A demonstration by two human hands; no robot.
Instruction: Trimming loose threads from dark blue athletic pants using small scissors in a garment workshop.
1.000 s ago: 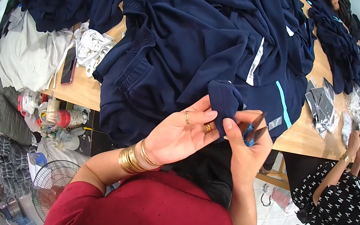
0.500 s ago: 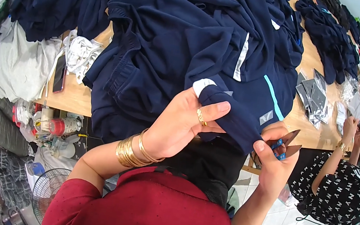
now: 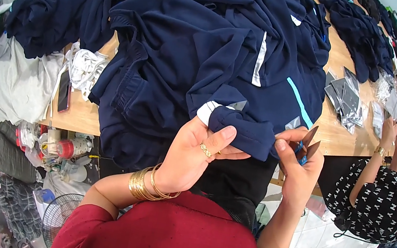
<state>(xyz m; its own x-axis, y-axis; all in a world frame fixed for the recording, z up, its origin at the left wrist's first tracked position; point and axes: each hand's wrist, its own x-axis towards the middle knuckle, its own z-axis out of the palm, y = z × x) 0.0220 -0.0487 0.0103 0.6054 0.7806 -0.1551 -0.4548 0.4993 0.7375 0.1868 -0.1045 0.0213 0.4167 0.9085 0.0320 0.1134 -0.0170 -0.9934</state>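
Observation:
Navy trousers with a gathered elastic waistband and light stripes lie spread over the table's front edge. My left hand, with a ring and gold bangles, is closed on their stitched leg hem, thumb on top and fingers underneath. A white-lined part of the cloth shows beside its fingers. In my right hand is a pair of scissors with blue handles, blades pointing up and away. The right thumb and forefinger also pinch at the hem's right end; whether they hold cloth or a thread, I cannot tell.
More navy garments are heaped at the left. White strips and a phone lie near the left edge of the wooden table. Plastic-wrapped packets lie at the right, where a co-worker handles something. A fan stands lower left.
The hem has been turned so more of its stitched band shows. My left hand has shifted slightly down and left; the right hand's fingertips have moved up and pinch at the hem's end.

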